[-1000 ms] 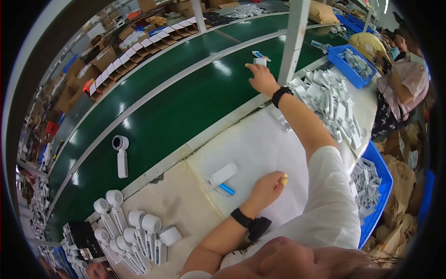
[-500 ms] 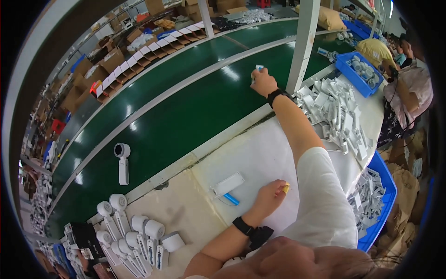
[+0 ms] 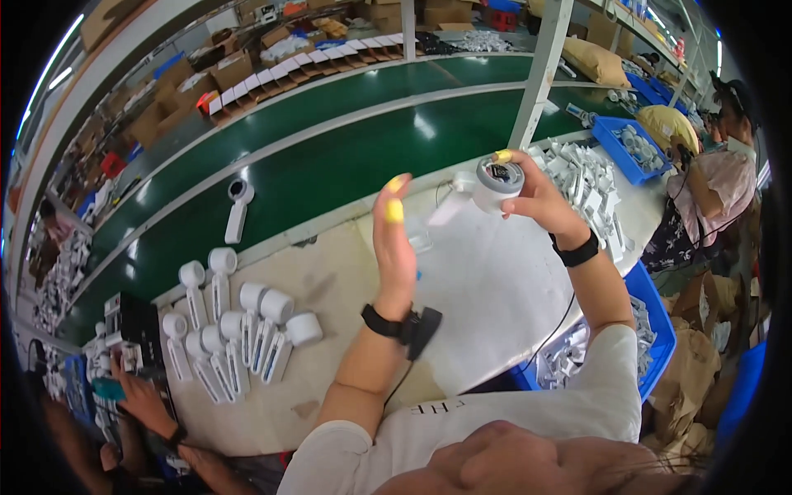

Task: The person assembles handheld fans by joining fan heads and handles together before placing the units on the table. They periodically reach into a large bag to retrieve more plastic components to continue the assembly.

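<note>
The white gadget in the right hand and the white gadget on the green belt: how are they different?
The held gadget is up in the grip of the right hand; the belt gadget lies on the green belt. The held gadget looks bigger in the picture; the belt gadget looks smaller. The held gadget's blurry handle slants lower left; the belt gadget's points nearly straight down the picture. Both are mostly white, with round heads.

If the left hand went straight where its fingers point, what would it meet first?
The left hand would likely meet the flat green conveyor belt first, though its height above it is unclear.
</note>
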Motion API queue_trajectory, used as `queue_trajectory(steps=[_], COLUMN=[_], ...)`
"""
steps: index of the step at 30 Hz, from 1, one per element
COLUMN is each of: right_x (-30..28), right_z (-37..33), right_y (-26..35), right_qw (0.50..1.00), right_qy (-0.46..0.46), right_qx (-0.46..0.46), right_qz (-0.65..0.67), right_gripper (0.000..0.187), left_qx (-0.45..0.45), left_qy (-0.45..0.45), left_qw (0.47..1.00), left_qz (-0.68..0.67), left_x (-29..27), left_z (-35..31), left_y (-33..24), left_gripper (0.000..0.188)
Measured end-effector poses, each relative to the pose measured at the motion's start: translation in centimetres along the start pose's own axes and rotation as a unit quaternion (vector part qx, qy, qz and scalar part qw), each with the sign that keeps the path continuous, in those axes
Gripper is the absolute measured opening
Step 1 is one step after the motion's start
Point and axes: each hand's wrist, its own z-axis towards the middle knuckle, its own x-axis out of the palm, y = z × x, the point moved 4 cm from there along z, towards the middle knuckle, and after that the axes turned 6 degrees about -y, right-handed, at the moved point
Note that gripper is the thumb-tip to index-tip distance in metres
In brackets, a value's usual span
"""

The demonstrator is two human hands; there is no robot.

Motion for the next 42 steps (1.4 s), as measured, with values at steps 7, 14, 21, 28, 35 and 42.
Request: queue_trajectory(steps=[7,14,21,28,35,42], right_x=[2.8,6.3,6.3,9.9,8.9,7.5], right_z=[-4.3,-7.0,-8.6,-10.7,-10.6,-9.2], right_y=[0.3,0.3,-0.3,-9.0,-5.8,-2.6], right_qw=[0.998,0.983,0.992,0.879,0.953,0.998], right_qy=[-0.002,0.119,0.09,-0.031,-0.044,-0.054], right_qx=[-0.025,-0.02,0.011,0.239,0.129,-0.026], right_qz=[0.064,0.136,0.082,0.412,0.271,0.018], right_gripper=[0.073,0.074,0.069,0.049,0.076,0.081], left_qx=[-0.358,-0.453,-0.449,-0.452,-0.47,-0.449], left_qy=[0.177,0.255,0.208,0.167,0.137,0.145], left_qw=[0.9,0.796,0.847,0.869,0.858,0.872], left_qz=[-0.173,-0.308,-0.195,-0.111,-0.154,-0.131], left_x=[1.3,0.3,-1.2,-0.6,-1.0,-1.4], left_z=[-3.1,-7.2,-6.4,-7.5,-6.7,-8.0], left_y=[-2.4,-1.2,-5.7,-7.0,-6.3,-5.8], left_gripper=[0.05,0.047,0.019,0.028,0.03,0.024])
